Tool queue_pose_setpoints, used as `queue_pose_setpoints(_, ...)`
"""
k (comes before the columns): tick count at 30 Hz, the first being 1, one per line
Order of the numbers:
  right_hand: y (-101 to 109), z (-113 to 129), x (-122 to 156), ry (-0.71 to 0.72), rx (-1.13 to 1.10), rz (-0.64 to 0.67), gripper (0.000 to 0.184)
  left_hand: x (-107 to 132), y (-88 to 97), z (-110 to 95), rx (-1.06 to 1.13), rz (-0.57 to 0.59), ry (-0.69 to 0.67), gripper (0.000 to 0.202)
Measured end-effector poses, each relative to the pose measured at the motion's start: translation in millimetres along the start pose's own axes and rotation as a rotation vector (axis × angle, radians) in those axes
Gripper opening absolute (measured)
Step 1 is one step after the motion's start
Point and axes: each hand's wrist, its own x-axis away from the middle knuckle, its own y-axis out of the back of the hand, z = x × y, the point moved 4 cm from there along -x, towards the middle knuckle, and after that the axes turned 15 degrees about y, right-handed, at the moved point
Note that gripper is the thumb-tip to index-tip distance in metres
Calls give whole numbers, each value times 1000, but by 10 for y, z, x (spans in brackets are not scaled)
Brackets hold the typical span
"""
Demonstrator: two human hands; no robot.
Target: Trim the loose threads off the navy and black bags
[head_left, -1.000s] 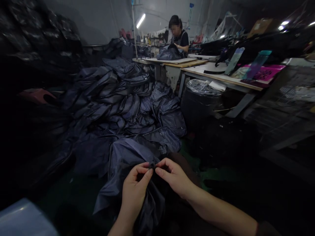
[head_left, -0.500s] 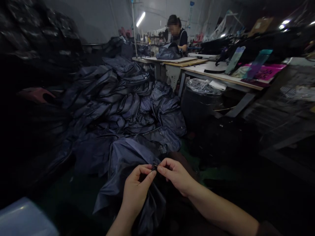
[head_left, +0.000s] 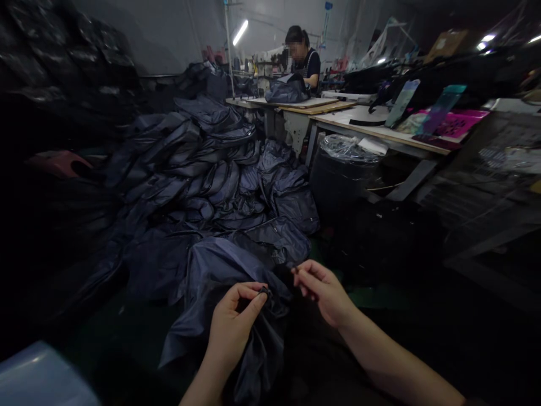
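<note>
A dark blue, thin-fabric piece, probably part of a bag, hangs in loose folds in front of me. My left hand pinches a small dark bit at its edge between thumb and forefinger; what that bit is stays too small to tell. To the right and slightly higher, my right hand is closed in a pinch on something small and dark at the fingertips, its kind unclear. A gap lies between the two hands. Behind the fabric rises a large heap of dark blue bags.
A co-worker sits at a sewing table at the back. Beneath the table stands a dark bin lined with clear plastic. A pink object lies on the left, and a pale plastic sheet is at lower left.
My right hand has moved right and slightly up, away from my left hand, where the fingertips nearly met before. My left hand has stayed almost in place on the fabric edge.
</note>
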Motion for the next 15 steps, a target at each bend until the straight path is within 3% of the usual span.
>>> queue_pose_setpoints(4,771,208,-117,199,-41,-245,29,-6,25,-2,46,1,26,20)
queue_pose_setpoints(6,1216,231,-146,255,128,-324,42,-13,36,0,64,5,33,21)
queue_pose_setpoints(7,1401,177,-146,184,303,-312,48,-16,49,-4,68,3,29,22)
queue_pose_setpoints(9,1671,-37,-100,-95,729,-199,44,-13,111,-34,67,-10,13,23)
queue_pose_setpoints(12,1807,-352,14,-240,936,-172,31,20,369,-149,90,-80,-17,27)
queue_pose_setpoints(15,1644,-577,41,-193,932,-146,27,105,848,-308,113,-332,-59,33)
